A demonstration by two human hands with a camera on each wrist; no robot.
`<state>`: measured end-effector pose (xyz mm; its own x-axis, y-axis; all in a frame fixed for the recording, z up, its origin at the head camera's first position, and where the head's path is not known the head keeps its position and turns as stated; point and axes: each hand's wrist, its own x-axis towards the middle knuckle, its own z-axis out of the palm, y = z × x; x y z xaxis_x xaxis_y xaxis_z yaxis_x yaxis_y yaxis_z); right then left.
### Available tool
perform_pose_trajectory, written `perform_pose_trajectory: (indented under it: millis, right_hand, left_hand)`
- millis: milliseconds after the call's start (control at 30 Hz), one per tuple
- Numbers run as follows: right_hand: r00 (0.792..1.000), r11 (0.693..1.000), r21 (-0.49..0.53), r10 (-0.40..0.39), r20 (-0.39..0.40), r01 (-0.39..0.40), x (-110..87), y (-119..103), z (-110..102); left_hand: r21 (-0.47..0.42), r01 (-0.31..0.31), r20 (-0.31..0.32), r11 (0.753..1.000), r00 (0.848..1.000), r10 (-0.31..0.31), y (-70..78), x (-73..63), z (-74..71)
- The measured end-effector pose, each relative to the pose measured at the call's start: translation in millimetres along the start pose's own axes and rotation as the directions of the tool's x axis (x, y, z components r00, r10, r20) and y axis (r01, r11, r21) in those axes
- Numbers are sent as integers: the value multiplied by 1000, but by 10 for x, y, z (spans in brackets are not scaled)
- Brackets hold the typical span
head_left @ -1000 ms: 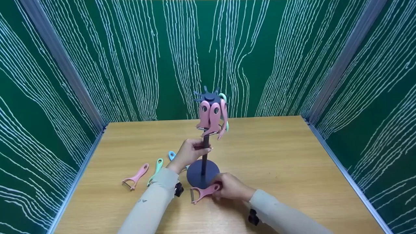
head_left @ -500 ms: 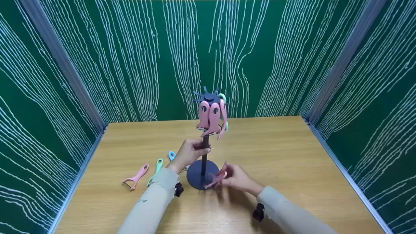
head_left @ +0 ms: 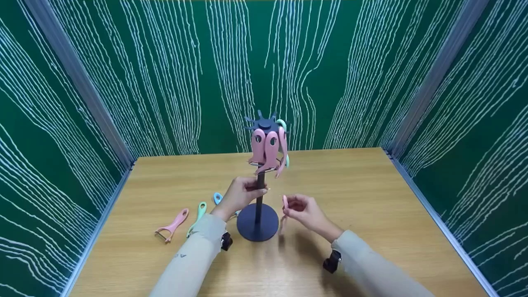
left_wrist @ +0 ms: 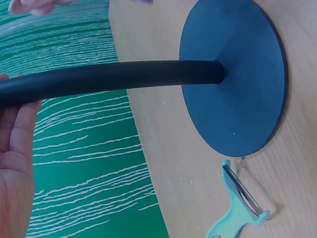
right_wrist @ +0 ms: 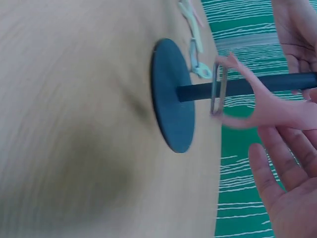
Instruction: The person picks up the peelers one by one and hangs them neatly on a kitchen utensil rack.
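My left hand [head_left: 241,194] grips the dark pole [left_wrist: 124,77] of an upright stand with a round base [head_left: 258,231]. Held by its handle end in my right hand [head_left: 307,212] is a pink peeler [right_wrist: 272,111], its blade hanging downward. That peeler is right of the pole, raised above the table. From the spoked top [head_left: 265,123] of the stand hang several peelers: pink ones at the front and right, such as this pink peeler [head_left: 271,152], and a green peeler [head_left: 282,123] behind, mostly hidden.
Left of the stand, a pink peeler [head_left: 175,225], a green peeler [head_left: 201,211] and a blue peeler [left_wrist: 237,210] lie on the wooden table [head_left: 350,181]. My left forearm partly covers the last two in the head view. Green walls with white lines enclose the table.
My right hand has lifted the pink peeler from in front of the base, moving up and slightly right and turning its blade downward. My left hand stays on the pole.
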<state>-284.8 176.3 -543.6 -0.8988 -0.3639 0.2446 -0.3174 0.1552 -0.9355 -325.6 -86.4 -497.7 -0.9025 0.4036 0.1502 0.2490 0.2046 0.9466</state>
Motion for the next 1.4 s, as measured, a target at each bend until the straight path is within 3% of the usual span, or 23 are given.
perform_pose_trajectory:
  millis: [167,600,1033,1400]
  right_hand:
    - [999,999,-47,17,-30,-18,54,-99,-108]
    - [992,1000,-28,9,-123,-13,209,-346,-391]
    - [979,999,-36,-34,-202,27,356,-663,-515]
    - [967,990,-73,-134,-215,121,497,-918,-613]
  left_hand:
    - [-8,23,-2,1000,1000,-23,-5,0,1]
    - [-4,21,-12,1000,1000,-21,-6,-7,1]
    - [-4,31,-9,1000,999,-31,18,-26,11]
    - [-8,18,-2,1000,1000,-18,12,-9,10]
